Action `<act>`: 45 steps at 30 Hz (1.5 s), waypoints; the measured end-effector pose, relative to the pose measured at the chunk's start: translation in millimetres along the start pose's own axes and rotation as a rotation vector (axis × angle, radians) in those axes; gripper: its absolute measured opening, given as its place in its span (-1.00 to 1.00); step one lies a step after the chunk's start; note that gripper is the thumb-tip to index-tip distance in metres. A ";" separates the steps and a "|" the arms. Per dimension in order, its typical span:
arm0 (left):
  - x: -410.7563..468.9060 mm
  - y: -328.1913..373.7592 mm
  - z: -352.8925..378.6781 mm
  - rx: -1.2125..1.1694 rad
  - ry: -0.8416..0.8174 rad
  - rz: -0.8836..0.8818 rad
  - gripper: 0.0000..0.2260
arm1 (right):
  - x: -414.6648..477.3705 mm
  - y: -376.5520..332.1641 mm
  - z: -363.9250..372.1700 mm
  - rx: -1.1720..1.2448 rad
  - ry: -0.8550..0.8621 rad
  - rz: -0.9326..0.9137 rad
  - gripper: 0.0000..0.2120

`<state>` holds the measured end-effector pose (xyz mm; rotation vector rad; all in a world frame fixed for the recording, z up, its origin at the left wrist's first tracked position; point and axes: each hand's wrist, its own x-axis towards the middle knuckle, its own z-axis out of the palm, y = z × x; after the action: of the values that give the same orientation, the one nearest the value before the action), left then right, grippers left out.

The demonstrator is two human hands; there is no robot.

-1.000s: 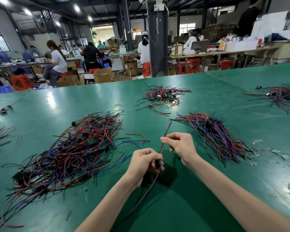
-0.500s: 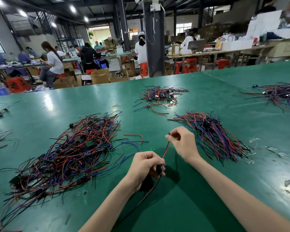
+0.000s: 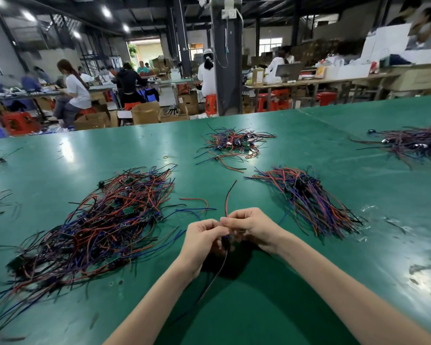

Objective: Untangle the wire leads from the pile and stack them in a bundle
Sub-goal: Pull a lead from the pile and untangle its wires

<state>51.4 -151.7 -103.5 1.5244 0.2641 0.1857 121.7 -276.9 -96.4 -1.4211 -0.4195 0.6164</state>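
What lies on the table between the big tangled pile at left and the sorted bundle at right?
In the head view, between the tangled pile and the bundle, both hands hold one red lead; loose red and blue wire ends lie on green table.

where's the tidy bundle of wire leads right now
In the head view the tidy bundle lies on the green table, just beyond the right hand.

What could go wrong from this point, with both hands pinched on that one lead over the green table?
1. The dark wire trails loose below the left hand; it could snag or drag as the lead is carried over.
2. The red wire juts free above the right hand; it might catch in the neat bundle and disturb it.
3. Both grips crowd one small spot on the lead, so a slip could drop it near the tangled pile.
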 end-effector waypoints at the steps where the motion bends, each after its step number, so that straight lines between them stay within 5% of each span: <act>1: 0.1 0.2 0.1 0.003 0.000 -0.001 -0.69 | -0.6 -0.8 -2.1 0.021 -0.013 0.018 -0.82; 17: -9.4 7.4 8.3 0.009 -0.182 -0.068 -0.77 | 29.3 1.4 -51.2 -0.260 0.688 -0.248 -0.80; 25: -5.1 5.9 6.1 -0.014 -0.170 -0.073 -0.78 | 33.0 5.2 -51.7 -0.506 0.685 -0.366 -0.87; 30: 4.2 5.9 -5.0 -0.135 0.054 -0.021 -0.83 | 20.3 4.6 -33.6 -0.222 0.497 -0.187 -0.83; 33: 10.6 5.5 -10.1 -0.138 0.163 -0.010 -0.84 | 5.3 4.5 -15.9 -0.248 0.307 -0.124 -0.79; 39: 11.2 1.2 -10.2 -0.113 0.209 -0.001 -0.81 | -12.5 7.2 17.9 -0.328 0.022 0.014 -0.80; 45: 6.2 6.1 -12.4 -0.201 0.103 0.034 -0.77 | -17.7 2.4 21.6 -0.128 0.050 0.003 -0.89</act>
<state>54.0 -137.8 -98.1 1.3223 0.2930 0.3091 94.3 -271.0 -94.6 -1.5560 -0.4229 0.5636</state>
